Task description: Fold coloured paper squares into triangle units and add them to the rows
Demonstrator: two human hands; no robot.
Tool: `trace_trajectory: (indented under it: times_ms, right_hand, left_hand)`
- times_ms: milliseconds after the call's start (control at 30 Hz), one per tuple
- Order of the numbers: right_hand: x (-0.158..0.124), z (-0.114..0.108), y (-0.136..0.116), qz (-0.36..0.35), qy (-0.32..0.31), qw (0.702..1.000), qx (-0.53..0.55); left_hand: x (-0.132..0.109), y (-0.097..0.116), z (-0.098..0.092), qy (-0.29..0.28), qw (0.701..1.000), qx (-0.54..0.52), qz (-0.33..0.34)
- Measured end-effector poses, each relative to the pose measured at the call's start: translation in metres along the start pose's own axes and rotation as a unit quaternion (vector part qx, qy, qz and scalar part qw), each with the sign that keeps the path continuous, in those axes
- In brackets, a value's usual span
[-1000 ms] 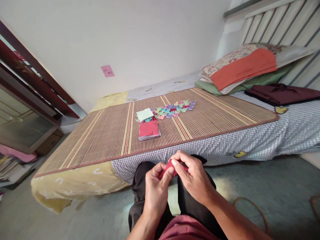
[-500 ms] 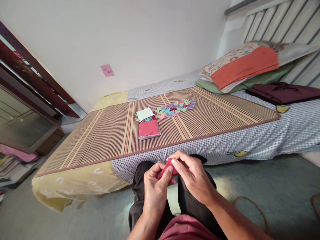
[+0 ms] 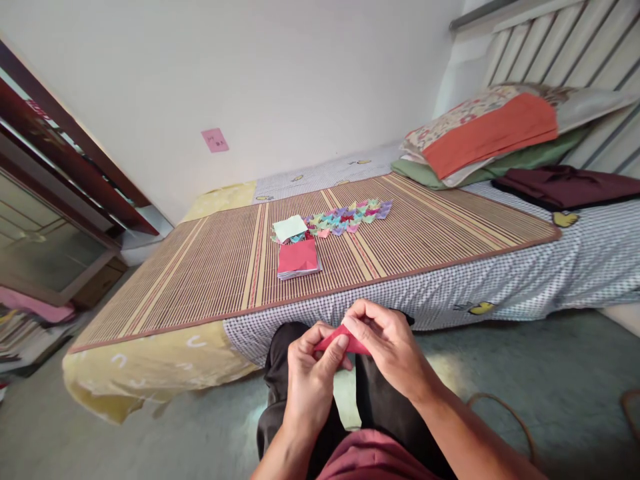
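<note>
Two hands, one piece of red paper (image 3: 354,345), held above the lap, just in front of the bed's near edge. Left hand (image 3: 311,365): thumb laid on the near face, fingers curled behind, closed in a pinch on the left end. Right hand (image 3: 387,350): thumb and forefinger nipped together at the top edge and right part; other fingers loosely bent. Exact fold hidden by the fingers.

Handling, judged by eye: very light, thin, crisp enough to take a crease, easily dented or torn if tugged. Probably little slip against dry skin. Best hold: fingertips at the ends and along folded edges, where doubled layers should be stiffer; light pressure mid-face.

On the woven mat (image 3: 200,287): paper stack (image 3: 299,257), red sheet uppermost; pale green sheet (image 3: 289,229) just beyond, lying partly over a row of folded coloured pieces (image 3: 345,219).
</note>
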State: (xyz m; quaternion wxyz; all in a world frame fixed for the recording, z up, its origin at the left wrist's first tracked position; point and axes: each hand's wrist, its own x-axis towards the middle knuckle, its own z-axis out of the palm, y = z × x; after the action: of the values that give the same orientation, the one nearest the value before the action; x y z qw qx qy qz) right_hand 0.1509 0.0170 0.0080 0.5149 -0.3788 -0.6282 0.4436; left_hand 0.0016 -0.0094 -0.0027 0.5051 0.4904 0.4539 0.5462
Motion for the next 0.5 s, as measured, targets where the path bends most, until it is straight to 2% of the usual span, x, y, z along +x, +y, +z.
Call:
trace_trajectory:
  times_ms: [167,233,333,500]
  right_hand:
    - [0.001,-0.008,0.000,0.011,-0.042,0.998,0.035]
    - [0.000,-0.008,0.001,-0.002,-0.019,1.000,0.015]
    - [-0.001,-0.003,0.003,-0.040,0.048,0.997,-0.038]
    - [-0.002,0.006,0.007,-0.070,0.116,0.986,-0.092]
  left_hand:
    - [0.003,0.004,-0.004,-0.051,0.997,-0.046,-0.031]
    - [0.003,0.004,-0.003,-0.037,0.996,-0.061,-0.050]
    - [0.003,0.002,0.001,0.001,0.995,-0.066,-0.073]
    - [0.002,0.003,0.003,0.027,0.999,-0.031,-0.030]
